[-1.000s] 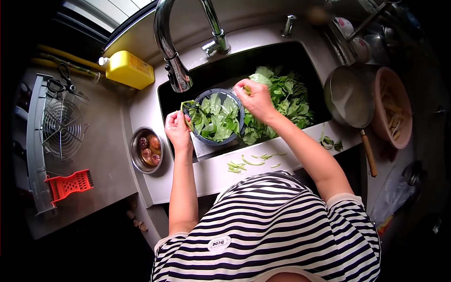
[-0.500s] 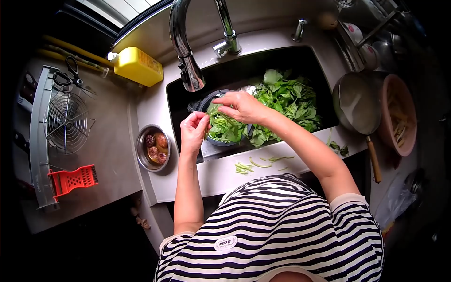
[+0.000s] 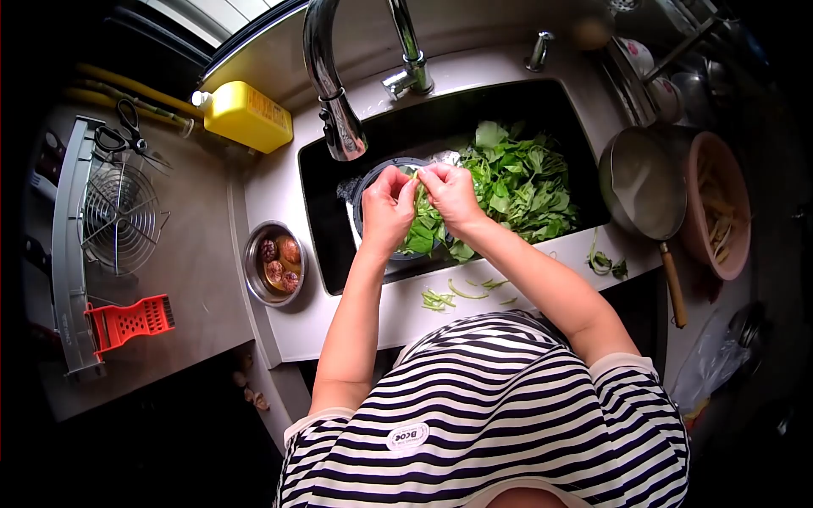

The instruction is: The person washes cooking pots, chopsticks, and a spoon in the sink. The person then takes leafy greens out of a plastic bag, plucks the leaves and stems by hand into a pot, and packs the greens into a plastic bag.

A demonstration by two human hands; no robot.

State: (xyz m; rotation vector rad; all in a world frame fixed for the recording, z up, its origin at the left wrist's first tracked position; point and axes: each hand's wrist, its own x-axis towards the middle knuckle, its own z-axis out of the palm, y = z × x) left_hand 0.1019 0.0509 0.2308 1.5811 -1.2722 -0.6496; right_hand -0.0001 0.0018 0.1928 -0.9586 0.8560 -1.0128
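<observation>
Both hands meet fingertip to fingertip over a round colander (image 3: 362, 190) in the dark sink. My left hand (image 3: 388, 209) pinches a thin green stem. From the right, my right hand (image 3: 450, 197) pinches at the same stem, its fingers closed. Picked leaves (image 3: 426, 234) show in the colander below the hands, which partly hide it. To the right lies a large heap of leafy greens (image 3: 529, 186) in the sink. Short stem pieces (image 3: 438, 300) rest on the sink's front ledge (image 3: 373, 326).
A faucet (image 3: 342, 127) hangs over the sink. A steel bowl of mushrooms (image 3: 275, 264) and a yellow bottle (image 3: 247, 117) stand to the left, with a red grater (image 3: 131, 325) farther out. At the right are a pan (image 3: 642, 182) and a pink basin (image 3: 718, 207).
My left hand has moved right and up over the colander. My right hand came in from the heap, and the two now touch at the fingertips.
</observation>
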